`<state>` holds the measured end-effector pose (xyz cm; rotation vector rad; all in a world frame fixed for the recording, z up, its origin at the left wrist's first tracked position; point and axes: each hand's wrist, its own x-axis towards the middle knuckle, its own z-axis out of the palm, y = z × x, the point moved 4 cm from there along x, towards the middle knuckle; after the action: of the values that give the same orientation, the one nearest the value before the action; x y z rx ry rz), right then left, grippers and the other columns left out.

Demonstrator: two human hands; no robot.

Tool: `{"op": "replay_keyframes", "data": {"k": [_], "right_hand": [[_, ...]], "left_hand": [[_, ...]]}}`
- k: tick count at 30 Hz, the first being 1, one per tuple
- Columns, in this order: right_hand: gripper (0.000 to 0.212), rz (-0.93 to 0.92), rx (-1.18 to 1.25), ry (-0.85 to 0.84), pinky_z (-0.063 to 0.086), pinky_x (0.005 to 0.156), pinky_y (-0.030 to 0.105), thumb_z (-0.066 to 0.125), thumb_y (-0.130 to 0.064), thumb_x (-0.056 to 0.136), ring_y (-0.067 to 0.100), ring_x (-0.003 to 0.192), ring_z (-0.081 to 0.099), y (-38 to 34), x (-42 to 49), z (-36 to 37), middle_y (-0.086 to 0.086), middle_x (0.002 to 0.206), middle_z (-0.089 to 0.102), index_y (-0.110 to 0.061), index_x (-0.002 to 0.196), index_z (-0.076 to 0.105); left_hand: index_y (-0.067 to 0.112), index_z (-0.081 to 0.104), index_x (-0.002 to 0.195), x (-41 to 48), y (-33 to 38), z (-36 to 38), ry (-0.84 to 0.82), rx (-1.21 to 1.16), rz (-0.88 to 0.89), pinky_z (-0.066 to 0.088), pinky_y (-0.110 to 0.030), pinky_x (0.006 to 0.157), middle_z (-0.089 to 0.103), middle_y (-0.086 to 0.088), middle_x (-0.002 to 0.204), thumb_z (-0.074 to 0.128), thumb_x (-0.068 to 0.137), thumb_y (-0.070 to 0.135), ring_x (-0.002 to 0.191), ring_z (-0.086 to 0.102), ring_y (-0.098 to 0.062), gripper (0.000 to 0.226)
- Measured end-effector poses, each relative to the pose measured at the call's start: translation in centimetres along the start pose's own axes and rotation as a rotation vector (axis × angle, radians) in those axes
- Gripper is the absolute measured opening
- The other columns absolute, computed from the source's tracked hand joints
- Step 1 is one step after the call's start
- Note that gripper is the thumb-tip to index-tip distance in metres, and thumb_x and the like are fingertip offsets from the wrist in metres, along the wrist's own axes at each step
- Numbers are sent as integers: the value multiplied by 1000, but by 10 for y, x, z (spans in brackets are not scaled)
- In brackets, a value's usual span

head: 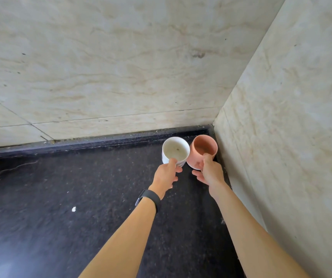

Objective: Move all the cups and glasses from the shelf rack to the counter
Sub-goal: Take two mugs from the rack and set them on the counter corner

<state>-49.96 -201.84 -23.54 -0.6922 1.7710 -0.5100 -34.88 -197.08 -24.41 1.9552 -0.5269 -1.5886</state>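
Note:
A white cup (pixel 175 149) and a pink cup (pixel 203 149) are side by side at the back right corner of the dark counter (pixel 81 197). My left hand (pixel 166 175) holds the white cup at its near rim, thumb on top. My right hand (pixel 209 171) pinches the pink cup at its near rim, thumb over the edge and fingers beneath. Both cups tilt slightly toward me, mouths open to view. I cannot tell whether their bases rest fully on the counter. The shelf rack is out of view.
Marble-patterned tiled walls (pixel 121 67) rise behind the counter and along its right side (pixel 291 137), meeting in the corner just beyond the pink cup. A small white speck (pixel 74 209) lies on the counter. A black band (pixel 151 197) is on my left wrist.

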Motion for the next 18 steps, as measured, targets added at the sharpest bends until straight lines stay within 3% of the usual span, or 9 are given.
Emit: {"op": "replay_keyframes", "data": {"k": [3,11,16,18], "right_hand": [[42,-17,6,-5,58,77,31,35,-45,103,17,85,74,-10,8,7,3,115,68,-15,123,57],[36,-44,5,-19,60,84,36,33,-42,104,19,84,74,-26,21,17,-7,89,67,-18,116,57],[36,-52,-7,-38,59,89,40,33,-40,103,18,84,74,-22,22,20,1,103,72,-18,100,61],[40,-64,-38,-49,58,89,39,32,-42,104,17,86,74,-21,23,20,0,105,72,-17,107,63]], "left_hand": [[17,71,103,11,7,-1,-13,-35,-17,58,-41,84,69,7,104,37,94,45,89,73,-20,45],[16,70,102,27,20,-4,-29,-51,-13,62,-40,79,70,2,108,37,96,47,78,77,-18,46],[15,69,107,27,19,-3,-44,-77,-31,61,-36,77,70,0,106,33,99,45,83,76,-18,47],[16,68,107,26,19,-2,-45,-100,-25,59,-33,75,70,0,104,33,100,44,83,75,-18,46]]}}
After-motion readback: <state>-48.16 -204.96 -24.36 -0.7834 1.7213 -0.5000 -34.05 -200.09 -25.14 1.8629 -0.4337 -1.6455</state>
